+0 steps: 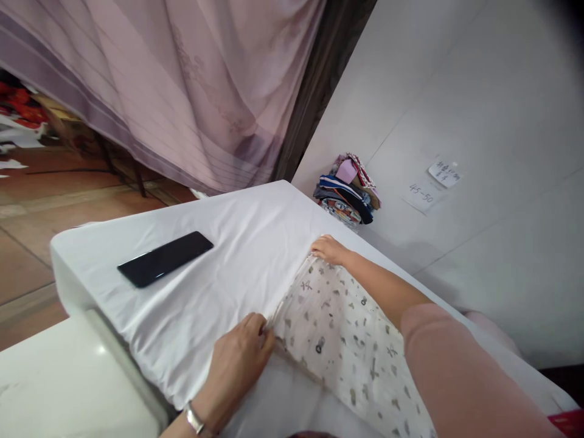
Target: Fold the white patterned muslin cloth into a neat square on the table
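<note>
A white piece of cloth [337,328] printed with small grey and brown motifs lies spread on the white-covered table [237,237]; its exact kind of garment does not show. My left hand [244,353], with a silver band on the wrist, is closed on its near left corner. At the far corner, my right hand [328,249] grips the same edge, fingers curled over it. Between the two hands the edge runs fairly straight. My right forearm and pink sleeve cover part of the cloth's right side.
A black smartphone [165,258] lies on the table's left part. Folded clothes [347,191] are stacked by the wall at the far corner. Handwritten paper notes [424,196] are stuck on the wall. A pink curtain [182,85] hangs behind, and a white surface [68,383] adjoins at lower left.
</note>
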